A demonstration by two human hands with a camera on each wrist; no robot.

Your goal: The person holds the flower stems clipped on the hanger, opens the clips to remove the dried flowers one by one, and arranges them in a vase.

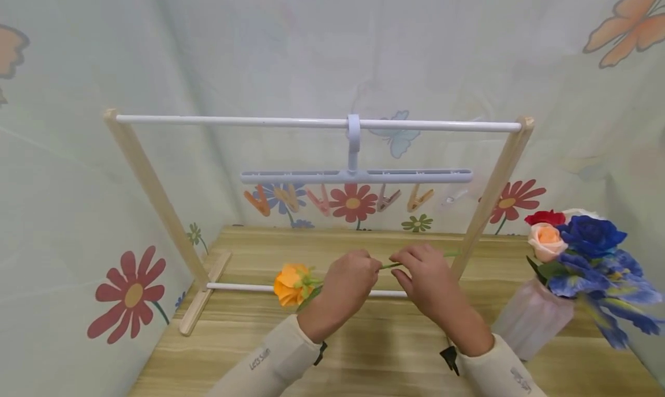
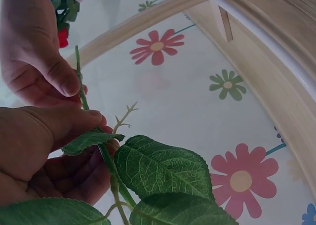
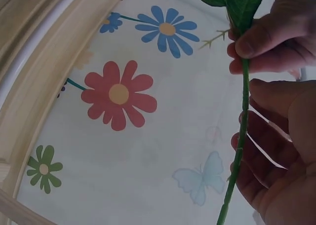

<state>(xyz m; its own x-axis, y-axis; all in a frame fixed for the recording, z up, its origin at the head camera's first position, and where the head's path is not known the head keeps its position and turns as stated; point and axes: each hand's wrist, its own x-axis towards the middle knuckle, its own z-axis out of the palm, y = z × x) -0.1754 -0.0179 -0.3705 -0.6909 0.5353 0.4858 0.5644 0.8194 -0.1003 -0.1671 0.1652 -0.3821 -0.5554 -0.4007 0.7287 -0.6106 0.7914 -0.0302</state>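
An artificial rose with an orange-yellow bloom (image 1: 292, 284) lies across both hands in the head view, bloom to the left. My left hand (image 1: 348, 278) pinches its green stem between thumb and fingers, just beside the leaves (image 2: 160, 168). Further along, toward the bare end, my right hand (image 1: 428, 276) holds the same stem (image 3: 238, 158) with thumb and lightly curled fingers. In the right wrist view the two hands sit close together on the stem. A small thorny sprig (image 2: 124, 117) sticks out near the left fingertips.
Beyond the hands stands a wooden rack with a white top bar (image 1: 234, 121). From it hangs a pale blue hanger (image 1: 296, 178) with several clothespins (image 1: 318, 201). At the right a pinkish-white vase (image 1: 537, 313) holds red, peach and blue flowers (image 1: 592, 235). Wood-grain table (image 1: 249, 351) underneath.
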